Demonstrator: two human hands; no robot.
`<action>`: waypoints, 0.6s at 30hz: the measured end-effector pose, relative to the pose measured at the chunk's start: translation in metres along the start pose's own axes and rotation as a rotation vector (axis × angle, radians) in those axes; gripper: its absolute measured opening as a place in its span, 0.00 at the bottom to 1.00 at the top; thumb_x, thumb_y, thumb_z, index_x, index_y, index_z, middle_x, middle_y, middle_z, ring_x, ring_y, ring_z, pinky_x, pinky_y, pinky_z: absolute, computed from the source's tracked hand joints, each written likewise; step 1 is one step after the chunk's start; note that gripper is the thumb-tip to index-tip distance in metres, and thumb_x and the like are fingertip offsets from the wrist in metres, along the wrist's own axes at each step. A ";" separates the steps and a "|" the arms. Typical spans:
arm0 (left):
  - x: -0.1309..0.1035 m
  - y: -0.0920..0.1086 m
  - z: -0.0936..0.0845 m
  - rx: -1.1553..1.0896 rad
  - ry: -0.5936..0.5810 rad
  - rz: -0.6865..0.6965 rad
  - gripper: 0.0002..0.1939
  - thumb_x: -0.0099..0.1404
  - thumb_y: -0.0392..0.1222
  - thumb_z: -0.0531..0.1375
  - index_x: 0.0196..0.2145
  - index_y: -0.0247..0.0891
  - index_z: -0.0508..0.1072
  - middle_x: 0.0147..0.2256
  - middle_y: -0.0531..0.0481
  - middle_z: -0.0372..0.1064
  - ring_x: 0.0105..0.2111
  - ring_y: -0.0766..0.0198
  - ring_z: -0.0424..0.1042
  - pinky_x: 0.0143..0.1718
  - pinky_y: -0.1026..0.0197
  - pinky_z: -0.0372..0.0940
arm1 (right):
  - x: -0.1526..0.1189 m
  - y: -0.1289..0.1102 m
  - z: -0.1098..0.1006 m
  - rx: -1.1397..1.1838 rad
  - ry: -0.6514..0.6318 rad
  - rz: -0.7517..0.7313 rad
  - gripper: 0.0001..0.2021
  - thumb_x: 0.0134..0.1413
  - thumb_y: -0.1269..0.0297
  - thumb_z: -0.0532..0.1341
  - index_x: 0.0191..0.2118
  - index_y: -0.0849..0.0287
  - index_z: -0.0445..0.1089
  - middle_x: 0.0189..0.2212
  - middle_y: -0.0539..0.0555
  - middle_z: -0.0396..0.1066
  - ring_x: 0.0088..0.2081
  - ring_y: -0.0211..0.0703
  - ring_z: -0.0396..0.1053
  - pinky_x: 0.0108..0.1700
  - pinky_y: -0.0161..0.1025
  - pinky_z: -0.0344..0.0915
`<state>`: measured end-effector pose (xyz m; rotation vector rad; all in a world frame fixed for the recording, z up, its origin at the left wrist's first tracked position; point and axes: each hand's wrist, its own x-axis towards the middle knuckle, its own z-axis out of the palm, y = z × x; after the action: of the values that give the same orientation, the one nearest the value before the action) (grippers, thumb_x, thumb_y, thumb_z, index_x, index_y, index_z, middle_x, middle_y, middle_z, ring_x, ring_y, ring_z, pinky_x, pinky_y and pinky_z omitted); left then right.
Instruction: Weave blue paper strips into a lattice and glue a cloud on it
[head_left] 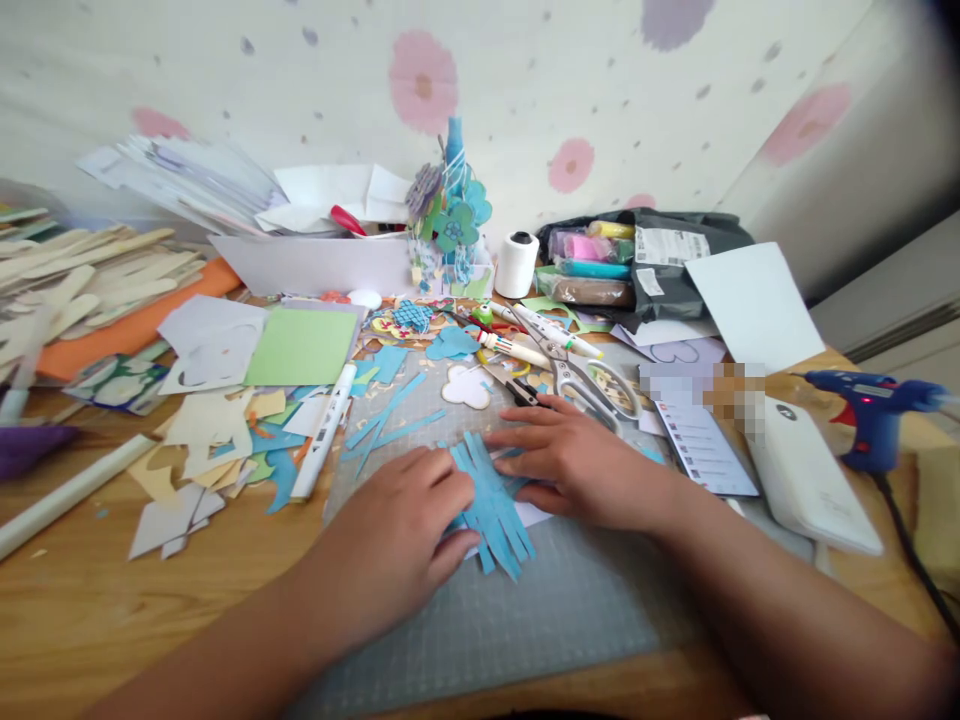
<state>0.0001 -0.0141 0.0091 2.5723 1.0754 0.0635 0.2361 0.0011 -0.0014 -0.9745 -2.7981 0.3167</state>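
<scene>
Blue paper strips, laid side by side with others crossing under them, lie on a grey cutting mat in front of me. A bit of white paper shows beneath them. My left hand is curled at their left side, fingers and thumb closed against the strips' edge. From the right, my right hand reaches over with fingers stretched out flat, the tips at the strips' right edge. Loose blue strips lie beyond my left hand. Behind my right hand are silver scissors and a white cloud-shaped cutout.
A blue glue gun, a white power bank and a phone lie at the right. Paper scraps, a white marker and wooden sticks cover the left. A decorated blue bottle and thread spool stand behind.
</scene>
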 end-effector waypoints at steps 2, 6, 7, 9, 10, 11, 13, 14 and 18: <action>0.003 0.004 0.004 0.008 -0.031 0.002 0.04 0.64 0.42 0.58 0.33 0.39 0.69 0.37 0.47 0.66 0.40 0.52 0.66 0.40 0.50 0.63 | 0.000 0.000 0.001 -0.007 0.008 -0.006 0.09 0.58 0.64 0.62 0.44 0.55 0.74 0.54 0.54 0.71 0.58 0.56 0.62 0.56 0.56 0.53; 0.004 0.005 0.005 0.020 -0.048 0.016 0.04 0.65 0.40 0.57 0.33 0.40 0.69 0.37 0.48 0.65 0.41 0.53 0.63 0.42 0.50 0.60 | -0.001 0.000 0.004 -0.014 0.029 -0.014 0.08 0.56 0.64 0.64 0.43 0.55 0.75 0.53 0.53 0.72 0.58 0.55 0.63 0.57 0.55 0.54; 0.005 0.005 0.005 0.015 -0.055 0.018 0.04 0.65 0.40 0.57 0.33 0.40 0.69 0.36 0.48 0.65 0.41 0.53 0.63 0.42 0.51 0.60 | -0.001 0.000 0.005 -0.015 0.035 -0.013 0.08 0.56 0.65 0.64 0.42 0.55 0.75 0.53 0.52 0.72 0.58 0.55 0.63 0.57 0.54 0.54; 0.005 0.003 0.004 -0.012 -0.065 0.016 0.04 0.65 0.39 0.56 0.33 0.40 0.69 0.36 0.49 0.65 0.40 0.54 0.62 0.41 0.52 0.58 | -0.001 0.001 0.006 -0.016 0.042 -0.010 0.08 0.55 0.65 0.64 0.42 0.54 0.75 0.52 0.52 0.72 0.58 0.55 0.63 0.56 0.53 0.54; 0.005 0.002 0.005 -0.034 -0.070 0.014 0.03 0.65 0.38 0.56 0.33 0.40 0.69 0.36 0.49 0.65 0.40 0.55 0.62 0.41 0.53 0.58 | -0.001 0.001 0.006 -0.016 0.043 -0.008 0.08 0.55 0.65 0.64 0.42 0.54 0.75 0.52 0.52 0.73 0.58 0.55 0.63 0.56 0.53 0.54; 0.006 0.000 0.005 -0.057 -0.074 0.011 0.03 0.65 0.37 0.56 0.33 0.40 0.68 0.35 0.50 0.65 0.39 0.55 0.62 0.40 0.53 0.57 | -0.001 0.002 0.006 -0.014 0.044 -0.007 0.08 0.55 0.65 0.65 0.42 0.54 0.75 0.52 0.52 0.73 0.58 0.55 0.63 0.56 0.52 0.54; 0.007 -0.002 0.006 -0.095 -0.080 0.002 0.03 0.65 0.37 0.57 0.32 0.40 0.68 0.35 0.51 0.64 0.39 0.56 0.61 0.40 0.54 0.56 | -0.001 0.003 0.007 -0.009 0.047 -0.009 0.07 0.55 0.64 0.65 0.41 0.55 0.75 0.51 0.52 0.74 0.57 0.55 0.64 0.55 0.52 0.55; 0.007 -0.003 0.007 -0.106 -0.083 -0.001 0.03 0.65 0.37 0.57 0.32 0.39 0.67 0.35 0.51 0.64 0.39 0.57 0.61 0.40 0.55 0.56 | -0.001 0.004 0.007 -0.006 0.048 -0.011 0.07 0.55 0.64 0.65 0.41 0.55 0.76 0.50 0.52 0.74 0.57 0.56 0.64 0.55 0.52 0.55; 0.009 -0.005 0.010 -0.132 -0.096 -0.006 0.03 0.64 0.37 0.58 0.32 0.39 0.67 0.35 0.51 0.64 0.39 0.57 0.61 0.40 0.55 0.55 | 0.000 0.005 0.008 -0.002 0.042 -0.006 0.06 0.56 0.64 0.64 0.40 0.55 0.76 0.48 0.53 0.75 0.57 0.57 0.64 0.55 0.53 0.55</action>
<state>0.0050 -0.0078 -0.0024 2.4291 1.0095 0.0091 0.2373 0.0035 -0.0102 -0.9613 -2.7635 0.2889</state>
